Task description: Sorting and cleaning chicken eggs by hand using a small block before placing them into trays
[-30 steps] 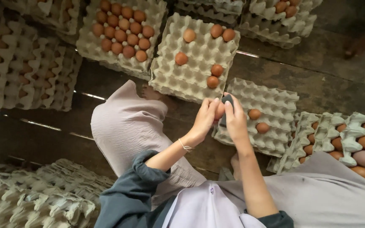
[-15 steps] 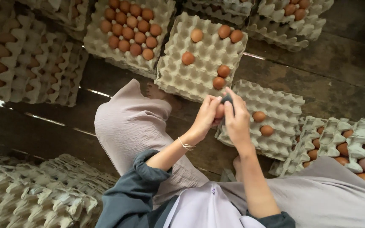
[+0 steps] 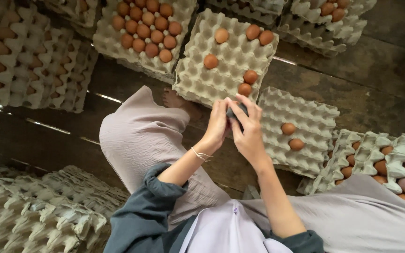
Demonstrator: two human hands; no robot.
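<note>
Both hands have scarcely shifted: left hand (image 3: 217,124) and right hand (image 3: 245,133) pinch a small dark object (image 3: 234,111) between closed fingers, just below a grey egg tray (image 3: 198,82) holding brown eggs (image 3: 245,89).

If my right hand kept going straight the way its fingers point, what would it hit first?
Probably the brown egg at the near edge of the grey egg tray just beyond the right hand, though depth is unclear.

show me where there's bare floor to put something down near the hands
Bare plank floor lies right of the hands, between the two-egg tray and the top-right trays. Another bare strip runs left of the knee, between the left trays and the empty stacks. It is crowded ahead of the hands.
</note>
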